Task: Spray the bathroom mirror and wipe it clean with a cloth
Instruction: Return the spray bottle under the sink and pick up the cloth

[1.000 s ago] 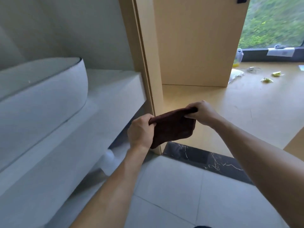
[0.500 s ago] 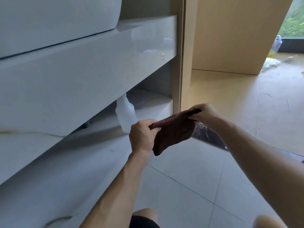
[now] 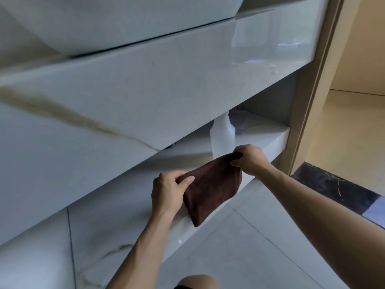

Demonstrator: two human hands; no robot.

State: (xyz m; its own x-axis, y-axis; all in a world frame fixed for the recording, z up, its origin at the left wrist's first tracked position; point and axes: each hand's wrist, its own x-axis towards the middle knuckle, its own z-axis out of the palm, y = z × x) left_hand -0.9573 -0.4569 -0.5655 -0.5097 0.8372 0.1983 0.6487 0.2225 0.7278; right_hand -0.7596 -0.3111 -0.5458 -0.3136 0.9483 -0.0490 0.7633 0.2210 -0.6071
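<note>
A folded dark brown cloth (image 3: 210,190) hangs between both hands in front of the vanity's lower shelf (image 3: 268,140). My left hand (image 3: 168,190) pinches its left upper corner, thumb on top. My right hand (image 3: 250,159) grips the right upper corner. Just behind the cloth a translucent white spray bottle (image 3: 221,134) stands on the shelf, its top hidden by the counter front. The mirror is out of view.
The white marble counter front (image 3: 145,84) with a tan vein hangs over the shelf, with the basin (image 3: 104,21) above it. A beige door frame (image 3: 312,80) stands to the right, with a black threshold (image 3: 333,184) and wood floor beyond. My knee (image 3: 195,281) shows below.
The view has dropped from basin height to shelf level, bringing the spray bottle into sight. Both hands have kept hold of the cloth and moved in close to the shelf.
</note>
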